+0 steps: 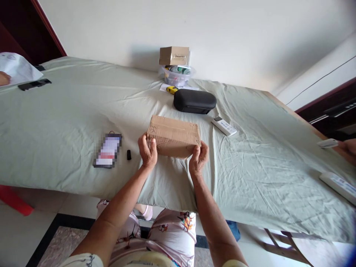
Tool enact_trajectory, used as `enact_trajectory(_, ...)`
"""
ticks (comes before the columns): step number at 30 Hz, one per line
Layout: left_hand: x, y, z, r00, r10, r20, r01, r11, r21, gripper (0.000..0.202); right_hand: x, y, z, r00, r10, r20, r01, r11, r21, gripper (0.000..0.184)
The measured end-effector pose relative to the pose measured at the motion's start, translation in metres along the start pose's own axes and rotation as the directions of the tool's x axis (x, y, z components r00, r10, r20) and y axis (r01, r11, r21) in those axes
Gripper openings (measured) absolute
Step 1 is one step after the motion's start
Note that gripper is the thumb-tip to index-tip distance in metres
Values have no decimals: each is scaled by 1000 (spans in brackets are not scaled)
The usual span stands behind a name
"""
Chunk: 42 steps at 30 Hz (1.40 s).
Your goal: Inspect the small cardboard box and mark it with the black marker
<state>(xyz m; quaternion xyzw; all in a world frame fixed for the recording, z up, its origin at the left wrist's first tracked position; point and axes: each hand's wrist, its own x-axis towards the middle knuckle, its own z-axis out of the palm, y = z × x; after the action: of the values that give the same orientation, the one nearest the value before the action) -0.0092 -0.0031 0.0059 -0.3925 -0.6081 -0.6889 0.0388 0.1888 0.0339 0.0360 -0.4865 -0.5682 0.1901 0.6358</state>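
Observation:
A brown cardboard box (174, 135) with pen doodles on its corners lies on the pale green cloth of the table (69, 111), near the front edge. My left hand (147, 151) grips the box's near left corner, fingers curled around it. My right hand (198, 158) holds the near right corner the same way. The box rests flat on the cloth between both hands.
Left of the box lie a phone (108, 150) and a small black cap (129, 154). Behind are a black case (194, 100), a white remote (224, 126), a yellow item (172, 89), a clear tub (177, 76) and a small box (174, 55). Another person's hand (347, 148) is at right.

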Motion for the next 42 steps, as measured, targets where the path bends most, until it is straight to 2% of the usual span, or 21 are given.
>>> enact_trajectory(5, 1, -4, -1, 999, -36, 11, 36, 999, 19, 61, 0, 10, 0, 996, 29, 82, -28, 999, -16, 60)
enact_trajectory(8, 4, -7, -1, 997, -77, 20, 77, 997, 25, 54, 4, 16, -1, 990, 62, 127, -56, 997, -48, 53)
enact_trajectory(10, 6, -9, -2, 992, -122, 32, 122, 993, 12, 43, 9, 20, -4, 977, 62, 203, -53, 997, -50, 44)
enact_trajectory(12, 9, -11, -2, 983, -180, 40, 179, 984, 13, 31, 15, 26, -8, 941, 57, 333, -34, 997, -74, 34)
enact_trajectory(14, 12, -14, -3, 973, -227, 40, 226, 974, 31, 22, 20, 31, -11, 873, 93, 480, -13, 986, -168, 25)
enact_trajectory(16, 15, -17, -3, 966, -255, 43, 253, 966, 56, 20, 22, 35, -13, 818, 142, 558, 11, 965, -261, 20)
enact_trajectory(18, 16, -20, -2, 960, -274, 50, 270, 960, 79, 22, 21, 36, -13, 802, 168, 573, 18, 952, -305, 18)
enact_trajectory(22, 17, -23, -2, 950, -306, 62, 299, 949, 101, 23, 18, 33, -13, 804, 174, 568, 33, 942, -335, 12)
enact_trajectory(27, 22, -20, -5, 944, -323, 61, 317, 944, 91, 22, 18, 25, -14, 799, 130, 588, 55, 957, -286, 12)
enact_trajectory(33, 26, -15, -9, 950, -308, 52, 303, 949, 81, 23, 19, 18, -16, 781, 101, 616, 43, 976, -214, 16)
enact_trajectory(42, 22, -15, -7, 958, -275, 79, 267, 958, 106, 16, 24, 24, -15, 794, 112, 597, 75, 957, -280, 19)
